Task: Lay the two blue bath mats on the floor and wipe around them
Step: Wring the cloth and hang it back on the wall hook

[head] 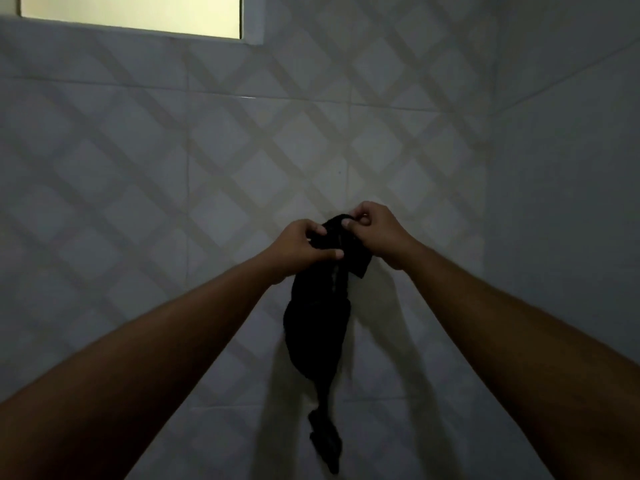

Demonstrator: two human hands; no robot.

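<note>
Dim bathroom corner, seen along two outstretched bare forearms. Far ahead, a white tiled wall (214, 140) with a faint diamond lattice pattern; at upper left, a frosted window (131, 12) glowing pale yellow. At right, a second, plainer wall (568, 174) meeting the first in a corner.

Held up against the tiled wall at centre: a black cloth (317, 327), bunched at the top and hanging down in a narrow twisted tail toward the near edge. Soft shadow of it cast on the tiles just to its right.

Left hand (301, 245) closed around the left side of the bunched top, thumb laid across the fabric. Right hand (377, 233) just beside it, pinching the upper edge of the same cloth between thumb and curled fingers. Both hands close together, almost touching, with the fabric between them.

Blue bath mats and floor out of view here; only walls, window, arms and cloth visible.
</note>
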